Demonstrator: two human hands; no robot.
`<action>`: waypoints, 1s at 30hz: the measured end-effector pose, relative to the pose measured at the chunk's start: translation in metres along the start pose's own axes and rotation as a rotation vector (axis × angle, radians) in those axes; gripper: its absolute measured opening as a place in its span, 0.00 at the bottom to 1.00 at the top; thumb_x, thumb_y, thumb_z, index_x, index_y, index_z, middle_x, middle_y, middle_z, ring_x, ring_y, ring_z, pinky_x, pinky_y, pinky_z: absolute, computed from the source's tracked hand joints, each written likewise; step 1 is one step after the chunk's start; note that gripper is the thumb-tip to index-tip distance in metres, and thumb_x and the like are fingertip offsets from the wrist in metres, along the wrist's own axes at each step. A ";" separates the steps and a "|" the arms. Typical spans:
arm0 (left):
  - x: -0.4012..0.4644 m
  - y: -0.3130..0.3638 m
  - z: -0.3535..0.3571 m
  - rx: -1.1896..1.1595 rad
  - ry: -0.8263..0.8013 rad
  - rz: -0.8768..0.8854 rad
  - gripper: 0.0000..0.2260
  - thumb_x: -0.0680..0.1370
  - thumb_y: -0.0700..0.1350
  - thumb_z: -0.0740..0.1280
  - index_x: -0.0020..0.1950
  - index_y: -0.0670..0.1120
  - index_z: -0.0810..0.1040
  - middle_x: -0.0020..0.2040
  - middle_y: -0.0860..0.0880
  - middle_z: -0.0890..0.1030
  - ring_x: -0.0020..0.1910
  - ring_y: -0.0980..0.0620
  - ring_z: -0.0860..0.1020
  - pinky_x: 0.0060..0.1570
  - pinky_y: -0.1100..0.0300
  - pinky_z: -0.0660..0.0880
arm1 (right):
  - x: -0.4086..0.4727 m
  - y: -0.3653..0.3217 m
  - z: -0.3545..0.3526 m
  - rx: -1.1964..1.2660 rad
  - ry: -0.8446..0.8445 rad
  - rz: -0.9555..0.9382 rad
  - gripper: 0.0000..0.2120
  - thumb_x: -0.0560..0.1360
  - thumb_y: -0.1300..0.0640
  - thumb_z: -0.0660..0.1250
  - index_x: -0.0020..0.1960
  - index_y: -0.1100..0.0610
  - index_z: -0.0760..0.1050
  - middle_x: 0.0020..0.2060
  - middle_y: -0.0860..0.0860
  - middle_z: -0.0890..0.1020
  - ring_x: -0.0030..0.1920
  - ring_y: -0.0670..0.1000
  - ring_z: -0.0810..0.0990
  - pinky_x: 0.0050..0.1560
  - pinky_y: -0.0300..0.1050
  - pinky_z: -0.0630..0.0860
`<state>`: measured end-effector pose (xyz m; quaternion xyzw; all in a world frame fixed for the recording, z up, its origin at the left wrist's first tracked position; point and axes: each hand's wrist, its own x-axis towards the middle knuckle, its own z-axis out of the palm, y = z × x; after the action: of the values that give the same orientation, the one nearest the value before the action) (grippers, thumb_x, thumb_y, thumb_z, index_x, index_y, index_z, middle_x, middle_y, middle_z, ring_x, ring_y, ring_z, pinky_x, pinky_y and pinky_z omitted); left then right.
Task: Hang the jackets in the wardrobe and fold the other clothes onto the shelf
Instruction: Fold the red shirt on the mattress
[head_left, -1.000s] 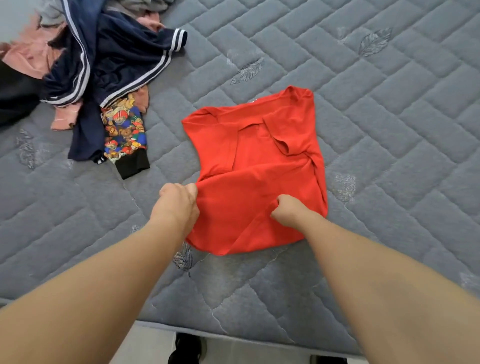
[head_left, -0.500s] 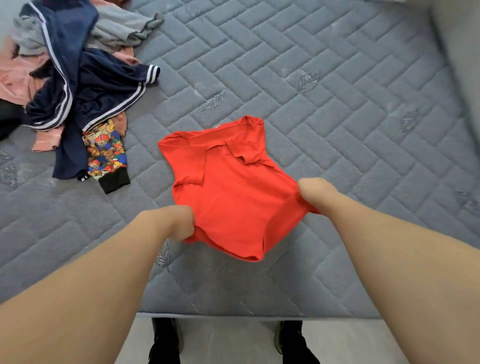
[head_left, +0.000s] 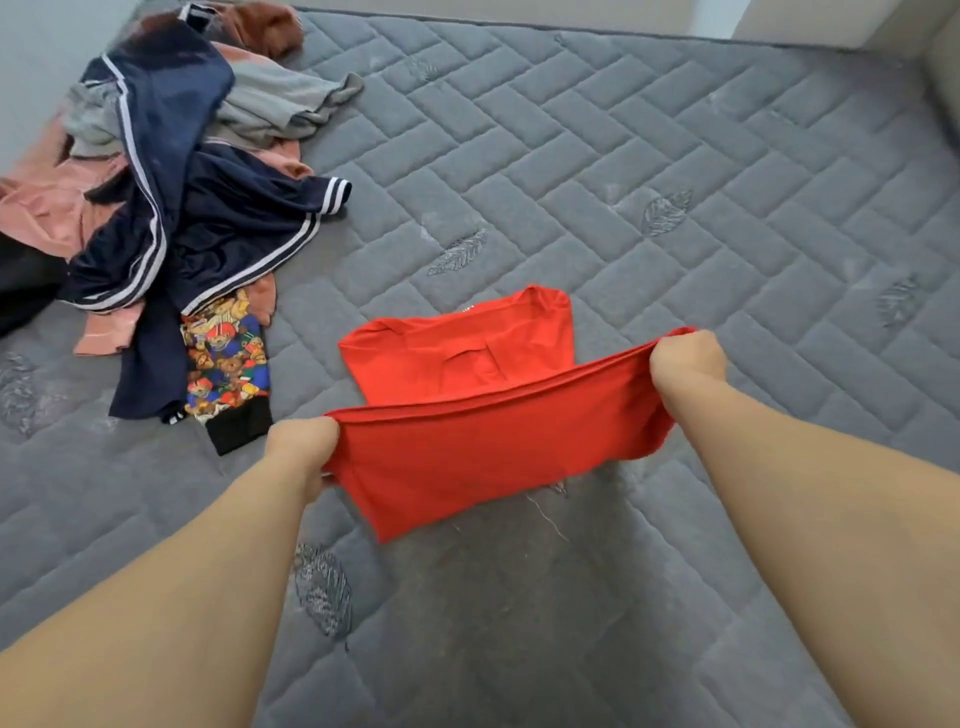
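Note:
A red shirt (head_left: 467, 447) hangs stretched between my two hands above the grey quilted mattress (head_left: 649, 218). My left hand (head_left: 301, 447) grips its left side in a fist. My right hand (head_left: 685, 361) grips its right side, held higher and farther out. The shirt's collar end still lies on the mattress behind the raised fold. A navy jacket with white stripes (head_left: 197, 218) lies crumpled in the clothes pile at the upper left.
The pile also holds pink (head_left: 47, 208), grey (head_left: 275, 104) and brown (head_left: 265, 26) clothes and a cartoon-print garment with a black cuff (head_left: 228, 358). A light wall or furniture edge (head_left: 940, 67) stands at the mattress's far right.
Both hands lifted the red shirt's near part off the mattress and pulled apart, stretching it wide. My right hand moved up and to the right. The view tilted up the bed.

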<state>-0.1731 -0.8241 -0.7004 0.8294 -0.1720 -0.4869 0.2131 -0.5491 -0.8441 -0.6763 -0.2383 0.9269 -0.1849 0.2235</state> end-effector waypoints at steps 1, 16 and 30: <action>0.019 0.008 0.007 -0.097 0.014 -0.004 0.11 0.76 0.34 0.60 0.57 0.38 0.76 0.51 0.38 0.78 0.40 0.46 0.75 0.42 0.51 0.76 | 0.012 -0.008 0.015 0.048 0.015 -0.020 0.15 0.80 0.61 0.57 0.64 0.67 0.72 0.64 0.65 0.76 0.65 0.64 0.74 0.63 0.53 0.70; 0.248 0.042 0.140 0.316 0.788 0.391 0.16 0.83 0.54 0.51 0.54 0.43 0.71 0.52 0.34 0.81 0.50 0.32 0.80 0.40 0.46 0.66 | 0.172 -0.057 0.242 -0.164 0.225 -0.320 0.17 0.83 0.45 0.50 0.55 0.57 0.70 0.54 0.63 0.80 0.55 0.65 0.79 0.47 0.55 0.68; 0.259 0.044 0.156 0.539 0.873 0.313 0.18 0.78 0.51 0.53 0.52 0.38 0.72 0.54 0.35 0.77 0.54 0.33 0.74 0.50 0.40 0.68 | 0.183 -0.047 0.271 -0.217 0.339 -0.300 0.17 0.82 0.46 0.49 0.50 0.58 0.68 0.47 0.62 0.82 0.46 0.66 0.80 0.39 0.52 0.60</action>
<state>-0.1929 -1.0182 -0.9354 0.9446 -0.3078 0.0021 0.1144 -0.5403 -1.0425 -0.9406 -0.3613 0.9198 -0.1525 0.0078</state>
